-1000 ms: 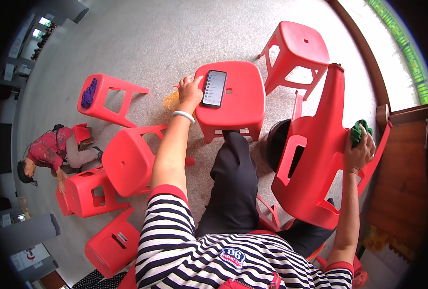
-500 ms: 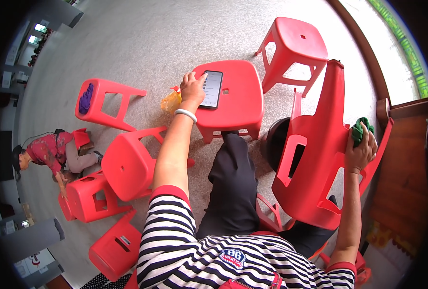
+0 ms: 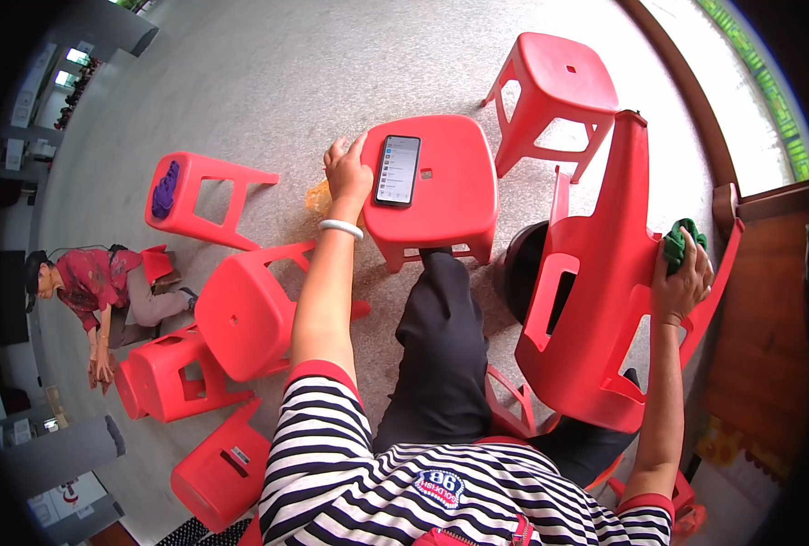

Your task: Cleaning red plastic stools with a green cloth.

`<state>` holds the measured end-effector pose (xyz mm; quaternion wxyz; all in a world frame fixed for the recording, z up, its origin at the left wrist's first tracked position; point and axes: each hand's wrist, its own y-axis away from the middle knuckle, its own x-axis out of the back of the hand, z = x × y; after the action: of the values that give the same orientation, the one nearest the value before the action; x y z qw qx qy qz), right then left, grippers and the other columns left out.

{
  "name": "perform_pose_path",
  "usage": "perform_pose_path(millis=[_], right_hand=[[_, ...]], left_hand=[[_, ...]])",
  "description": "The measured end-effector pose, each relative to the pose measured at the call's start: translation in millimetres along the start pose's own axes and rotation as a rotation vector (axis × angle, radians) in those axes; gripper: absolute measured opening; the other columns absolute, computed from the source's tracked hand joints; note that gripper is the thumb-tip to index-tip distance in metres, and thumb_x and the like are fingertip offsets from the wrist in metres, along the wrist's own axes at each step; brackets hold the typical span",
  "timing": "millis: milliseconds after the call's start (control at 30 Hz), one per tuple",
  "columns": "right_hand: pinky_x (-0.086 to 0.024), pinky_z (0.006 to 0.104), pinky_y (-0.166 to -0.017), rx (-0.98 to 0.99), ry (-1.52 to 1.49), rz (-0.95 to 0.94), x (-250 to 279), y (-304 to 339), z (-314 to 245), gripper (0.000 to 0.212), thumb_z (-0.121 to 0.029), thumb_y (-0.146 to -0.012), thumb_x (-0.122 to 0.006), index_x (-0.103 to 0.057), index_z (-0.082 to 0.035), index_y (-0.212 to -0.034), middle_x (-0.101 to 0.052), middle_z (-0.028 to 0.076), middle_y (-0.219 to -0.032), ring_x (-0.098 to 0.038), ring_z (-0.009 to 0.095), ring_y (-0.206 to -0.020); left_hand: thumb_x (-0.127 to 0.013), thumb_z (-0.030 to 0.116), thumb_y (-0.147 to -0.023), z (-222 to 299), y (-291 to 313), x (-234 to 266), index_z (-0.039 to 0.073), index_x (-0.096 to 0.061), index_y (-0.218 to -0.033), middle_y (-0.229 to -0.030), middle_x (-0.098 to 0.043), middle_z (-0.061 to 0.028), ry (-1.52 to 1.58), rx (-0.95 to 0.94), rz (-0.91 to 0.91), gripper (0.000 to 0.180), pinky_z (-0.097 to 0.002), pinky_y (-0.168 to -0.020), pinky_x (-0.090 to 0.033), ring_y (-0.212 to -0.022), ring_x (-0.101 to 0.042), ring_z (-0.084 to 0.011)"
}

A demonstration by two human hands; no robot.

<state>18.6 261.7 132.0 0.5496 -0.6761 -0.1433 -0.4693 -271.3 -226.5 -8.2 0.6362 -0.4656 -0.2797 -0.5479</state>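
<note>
My left hand (image 3: pixel 348 173) hovers at the left edge of a red plastic stool (image 3: pixel 454 182), its fingers apart and nothing seen in them. Just right of the fingertips, a smartphone (image 3: pixel 398 171) with a lit screen lies face up on that stool's seat. Partly behind this hand is a yellow translucent bottle (image 3: pixel 318 197). My right hand (image 3: pixel 682 289) is closed on a crumpled green cloth (image 3: pixel 681 244), against a leg of a tipped red stool (image 3: pixel 595 264) that lies across my lap area.
Another red stool (image 3: pixel 568 82) stands beyond, at the right. Several more crowd the left, one (image 3: pixel 236 318) tipped over, one bearing a purple cloth (image 3: pixel 165 189). A black bucket (image 3: pixel 518 273) sits beside my knee. Far left, another person (image 3: pixel 104 282) crouches by the stools.
My left hand has moved left, off the phone, and the list on its screen looks different. My right hand stays in place. The other person's hands have come away from the stool.
</note>
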Motion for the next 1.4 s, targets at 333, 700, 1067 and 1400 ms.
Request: perform_pose_path(millis=[333,700,1067,1400], right_hand=[[-0.041,0.0449,-0.096,-0.012,0.02,-0.014,-2.8,1.2,1.8,0.041,-0.044,-0.09,-0.067,-0.065,-0.027,-0.127,-0.063,0.002,-0.122,-0.053,0.027,-0.123],[-0.043,0.0448,-0.096,0.018,0.01,-0.009,-5.0,-0.3,4.7,0.04,-0.045,-0.091,-0.066,-0.065,-0.027,-0.126,-0.064,0.001,-0.121,-0.054,0.028,-0.122],[-0.043,0.0453,-0.096,0.011,0.017,-0.013,-4.1,-0.4,4.2,0.04,-0.046,-0.091,-0.066,-0.065,-0.027,-0.127,-0.064,0.0,-0.12,-0.054,0.028,-0.122],[-0.041,0.0447,-0.1,0.008,0.043,-0.025,-3.3,-0.4,1.7,0.04,-0.045,-0.091,-0.065,-0.064,-0.026,-0.127,-0.063,0.001,-0.124,-0.054,0.028,-0.123]], left_hand=[[-0.056,-0.003,-0.075,-24.0,59.8,7.3,0.021,-0.061,-0.136,-0.137,-0.051,-0.0178,0.072,-0.008,0.064,0.066,-0.0447,-0.113,-0.034,-0.129,-0.044,-0.0368],[-0.058,-0.002,-0.074,-20.2,85.5,4.5,0.02,-0.056,-0.142,-0.136,-0.051,-0.0201,0.087,-0.006,0.076,0.071,-0.0464,-0.115,-0.031,-0.132,-0.043,-0.0372],[-0.059,0.002,-0.075,-16.4,97.3,-1.6,0.019,-0.056,-0.14,-0.136,-0.049,-0.0228,0.066,-0.033,0.094,0.067,-0.0488,-0.11,-0.036,-0.125,-0.047,-0.0416],[-0.062,0.004,-0.075,-4.5,106.2,-11.1,0.017,-0.049,-0.145,-0.137,-0.048,-0.0232,0.079,0.031,0.094,0.073,-0.0505,-0.111,-0.035,-0.128,-0.045,-0.0412]])
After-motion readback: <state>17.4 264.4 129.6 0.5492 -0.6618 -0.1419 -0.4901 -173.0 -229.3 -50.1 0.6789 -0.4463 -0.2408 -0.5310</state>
